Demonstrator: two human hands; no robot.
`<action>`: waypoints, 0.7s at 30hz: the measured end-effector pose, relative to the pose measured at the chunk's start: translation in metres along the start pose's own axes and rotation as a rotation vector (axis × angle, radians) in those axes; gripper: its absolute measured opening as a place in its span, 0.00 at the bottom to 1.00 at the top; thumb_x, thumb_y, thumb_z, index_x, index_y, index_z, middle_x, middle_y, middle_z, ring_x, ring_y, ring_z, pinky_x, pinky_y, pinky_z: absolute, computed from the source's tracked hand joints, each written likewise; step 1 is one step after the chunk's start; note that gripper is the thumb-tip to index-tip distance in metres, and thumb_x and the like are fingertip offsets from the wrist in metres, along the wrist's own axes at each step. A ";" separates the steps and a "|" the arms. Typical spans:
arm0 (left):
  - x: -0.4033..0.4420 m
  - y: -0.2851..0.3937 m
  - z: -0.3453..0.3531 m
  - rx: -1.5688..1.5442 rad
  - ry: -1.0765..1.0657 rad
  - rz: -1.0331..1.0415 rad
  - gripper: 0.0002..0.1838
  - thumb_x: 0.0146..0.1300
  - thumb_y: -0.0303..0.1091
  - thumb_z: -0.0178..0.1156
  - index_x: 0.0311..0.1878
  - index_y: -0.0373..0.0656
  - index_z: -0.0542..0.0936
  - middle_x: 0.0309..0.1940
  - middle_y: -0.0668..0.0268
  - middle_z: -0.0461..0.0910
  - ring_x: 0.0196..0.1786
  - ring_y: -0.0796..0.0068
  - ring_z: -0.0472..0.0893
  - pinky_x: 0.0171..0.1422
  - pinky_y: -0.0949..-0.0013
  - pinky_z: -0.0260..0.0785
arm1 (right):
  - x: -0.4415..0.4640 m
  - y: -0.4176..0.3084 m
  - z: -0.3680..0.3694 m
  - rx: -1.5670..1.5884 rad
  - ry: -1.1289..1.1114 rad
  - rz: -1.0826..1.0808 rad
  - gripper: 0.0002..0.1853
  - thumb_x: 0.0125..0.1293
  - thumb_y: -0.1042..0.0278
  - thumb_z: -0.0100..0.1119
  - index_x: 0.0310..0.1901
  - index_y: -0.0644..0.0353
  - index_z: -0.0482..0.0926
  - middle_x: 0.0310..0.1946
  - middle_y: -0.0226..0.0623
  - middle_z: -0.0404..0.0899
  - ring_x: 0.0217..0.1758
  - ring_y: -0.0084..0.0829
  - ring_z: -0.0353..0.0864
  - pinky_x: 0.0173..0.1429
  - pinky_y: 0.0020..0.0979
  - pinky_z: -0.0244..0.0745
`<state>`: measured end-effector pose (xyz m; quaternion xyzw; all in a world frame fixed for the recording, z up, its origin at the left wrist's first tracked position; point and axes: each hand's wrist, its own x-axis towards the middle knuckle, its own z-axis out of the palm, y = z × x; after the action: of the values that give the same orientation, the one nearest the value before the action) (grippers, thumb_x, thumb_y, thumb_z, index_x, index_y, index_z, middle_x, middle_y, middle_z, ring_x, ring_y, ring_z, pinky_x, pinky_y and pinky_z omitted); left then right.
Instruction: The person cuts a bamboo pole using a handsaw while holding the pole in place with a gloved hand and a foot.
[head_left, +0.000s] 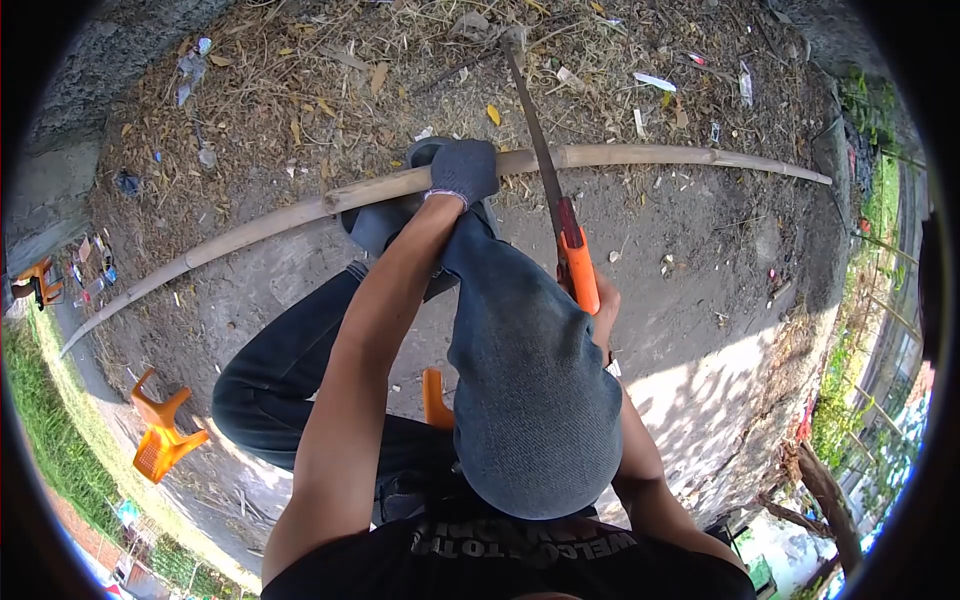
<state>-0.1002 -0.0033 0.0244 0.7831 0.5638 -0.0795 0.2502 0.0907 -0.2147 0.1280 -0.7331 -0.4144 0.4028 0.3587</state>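
So there's a long bamboo pole (380, 189) stretching crosswise over the dirt (690, 240) in front of the person. The left hand (462, 170), in a dark glove, has its fingers clamped round the pole's middle. A saw (551, 180) crosses the pole just right of there, can't tell if it's biting in. On the pole's near side, the right hand (606, 308), partly hidden by the knee (530, 370), has fingers wrapped on the saw's orange handle (579, 268). Yellow leaf (493, 115) beyond the pole, orange chair (162, 450) nearer, off left.

Dirt ground (690, 235): dry straw (400, 45), yellow leaf (493, 115), white scraps (640, 123).
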 end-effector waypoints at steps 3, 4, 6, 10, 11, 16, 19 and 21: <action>0.000 0.000 0.001 -0.002 0.011 0.003 0.17 0.53 0.41 0.72 0.45 0.45 0.92 0.40 0.51 0.91 0.45 0.51 0.92 0.52 0.50 0.84 | 0.000 0.001 0.000 -0.004 -0.001 0.004 0.11 0.58 0.70 0.72 0.39 0.66 0.84 0.25 0.37 0.83 0.26 0.25 0.81 0.37 0.31 0.77; 0.000 -0.001 0.001 -0.002 0.020 0.006 0.17 0.53 0.41 0.72 0.45 0.45 0.92 0.40 0.51 0.91 0.45 0.51 0.92 0.52 0.50 0.84 | 0.001 0.001 0.000 0.006 -0.001 0.002 0.11 0.58 0.70 0.72 0.39 0.66 0.83 0.25 0.37 0.83 0.26 0.25 0.81 0.37 0.31 0.77; 0.000 -0.001 0.002 -0.004 0.014 -0.002 0.17 0.53 0.41 0.72 0.45 0.45 0.92 0.40 0.51 0.91 0.45 0.50 0.92 0.52 0.50 0.84 | 0.001 -0.001 -0.002 -0.025 -0.019 0.006 0.11 0.58 0.70 0.73 0.39 0.66 0.83 0.25 0.36 0.82 0.26 0.25 0.80 0.37 0.31 0.77; 0.001 -0.002 0.004 -0.015 0.004 -0.002 0.17 0.53 0.41 0.72 0.44 0.44 0.92 0.39 0.50 0.91 0.45 0.49 0.92 0.52 0.50 0.84 | 0.003 0.003 -0.001 0.081 -0.057 0.065 0.11 0.58 0.71 0.73 0.39 0.67 0.83 0.25 0.35 0.81 0.27 0.24 0.79 0.37 0.31 0.77; 0.001 -0.002 0.005 -0.017 0.003 0.000 0.17 0.53 0.41 0.72 0.44 0.44 0.92 0.39 0.50 0.91 0.45 0.49 0.92 0.52 0.50 0.84 | 0.001 0.004 -0.001 0.079 -0.055 0.066 0.11 0.58 0.71 0.73 0.39 0.67 0.83 0.25 0.35 0.81 0.27 0.24 0.79 0.37 0.31 0.77; 0.001 -0.005 0.007 -0.024 0.028 0.050 0.17 0.54 0.40 0.70 0.45 0.43 0.92 0.39 0.49 0.91 0.44 0.49 0.92 0.52 0.49 0.84 | -0.016 0.023 -0.010 0.106 -0.065 0.005 0.12 0.60 0.73 0.72 0.43 0.68 0.85 0.27 0.33 0.82 0.29 0.22 0.79 0.39 0.31 0.77; 0.004 -0.003 -0.001 -0.014 -0.044 0.008 0.17 0.55 0.40 0.70 0.45 0.43 0.92 0.39 0.49 0.91 0.45 0.49 0.91 0.52 0.49 0.83 | -0.043 0.023 -0.024 0.152 -0.058 0.088 0.10 0.61 0.75 0.69 0.43 0.68 0.84 0.27 0.32 0.82 0.30 0.21 0.78 0.39 0.30 0.77; 0.005 -0.004 0.006 -0.022 -0.024 0.017 0.17 0.55 0.40 0.70 0.45 0.43 0.92 0.39 0.49 0.91 0.45 0.49 0.91 0.52 0.49 0.83 | -0.059 0.021 -0.034 0.134 -0.055 0.166 0.09 0.61 0.76 0.66 0.43 0.68 0.84 0.27 0.30 0.81 0.29 0.19 0.77 0.38 0.29 0.75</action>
<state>-0.1008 -0.0009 0.0161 0.7839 0.5550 -0.0806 0.2665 0.1077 -0.2830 0.1414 -0.7278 -0.3342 0.4778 0.3610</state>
